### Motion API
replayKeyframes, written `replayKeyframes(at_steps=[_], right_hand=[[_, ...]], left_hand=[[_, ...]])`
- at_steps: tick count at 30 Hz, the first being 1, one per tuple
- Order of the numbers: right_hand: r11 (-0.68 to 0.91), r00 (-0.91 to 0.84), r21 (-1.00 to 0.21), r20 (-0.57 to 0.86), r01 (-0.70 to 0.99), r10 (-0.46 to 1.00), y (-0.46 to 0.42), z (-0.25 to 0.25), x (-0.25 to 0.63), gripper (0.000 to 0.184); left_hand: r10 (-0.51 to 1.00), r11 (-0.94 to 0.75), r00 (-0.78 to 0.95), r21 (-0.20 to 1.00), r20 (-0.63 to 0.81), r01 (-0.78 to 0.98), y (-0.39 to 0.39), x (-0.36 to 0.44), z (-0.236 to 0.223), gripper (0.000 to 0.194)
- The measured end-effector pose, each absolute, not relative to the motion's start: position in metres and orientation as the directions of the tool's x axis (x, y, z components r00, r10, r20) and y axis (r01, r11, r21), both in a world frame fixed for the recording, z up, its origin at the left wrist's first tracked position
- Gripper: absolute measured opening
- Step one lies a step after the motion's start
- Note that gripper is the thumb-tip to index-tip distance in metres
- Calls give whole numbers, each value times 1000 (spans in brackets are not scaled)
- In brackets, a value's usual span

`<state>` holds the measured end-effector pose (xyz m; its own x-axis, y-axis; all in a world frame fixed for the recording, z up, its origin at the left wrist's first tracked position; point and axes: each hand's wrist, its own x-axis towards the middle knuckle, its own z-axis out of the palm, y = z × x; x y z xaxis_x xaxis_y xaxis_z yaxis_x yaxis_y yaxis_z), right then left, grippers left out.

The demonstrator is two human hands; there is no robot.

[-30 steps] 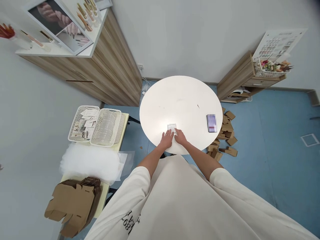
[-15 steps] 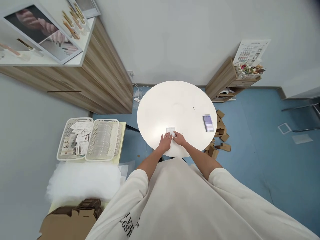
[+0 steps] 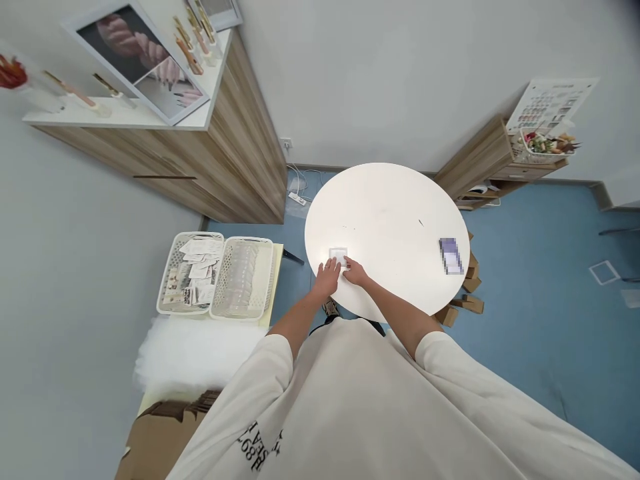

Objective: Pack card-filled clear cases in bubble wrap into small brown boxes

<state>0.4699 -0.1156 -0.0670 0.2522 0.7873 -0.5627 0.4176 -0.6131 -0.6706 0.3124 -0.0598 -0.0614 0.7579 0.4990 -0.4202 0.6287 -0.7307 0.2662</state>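
A small, flat, clear plastic case (image 3: 338,253) lies near the front edge of the round white table (image 3: 385,207). My left hand (image 3: 327,278) rests over its near left part, with fingers stretched out flat. On the other side my right hand (image 3: 355,273) has its fingers curled against the case's right edge, pinching it. The near part of the case is covered by my fingers, and what is inside it is too small to tell.
A purple pixelated item (image 3: 451,256) lies at the table's right. Cardboard boxes (image 3: 467,303) litter the floor beyond it. To my left, a side table bears two white baskets (image 3: 243,313), white wrapping (image 3: 200,353) and flattened cartons (image 3: 165,433). Wooden cabinets (image 3: 250,153) stand behind.
The camera view has swung about, shifting the whole scene. My right hand's fingers have shifted slightly at the case's right edge. My left hand stays on the case.
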Motion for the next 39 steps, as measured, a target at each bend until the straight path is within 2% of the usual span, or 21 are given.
replayKeyframes(at_steps=[5, 14, 17, 22, 29, 39], right_hand=[[-590, 186, -672, -575, 448, 797, -85, -68, 450, 87], [-490, 115, -626, -541, 606, 833, -87, -69, 440, 91], [-475, 123, -597, -533, 646, 837, -96, -64, 440, 86], [-488, 154, -563, -536, 667, 830, -116, -49, 451, 71], [-434, 132, -561, -497, 705, 857, -165, -36, 465, 58], [-284, 34, -594, -395, 753, 918, -275, -36, 463, 49]], left_hand=[[536, -695, 720, 254, -441, 673, -35, 290, -61, 80], [534, -624, 701, 338, -474, 704, -30, 288, -59, 79], [542, -605, 690, 348, -479, 717, -30, 287, -57, 76], [617, -601, 687, 332, -385, 727, -43, 281, -52, 79], [679, -565, 651, 325, -340, 759, -97, 279, -41, 80], [759, -470, 560, 316, -331, 824, -232, 273, -39, 75]])
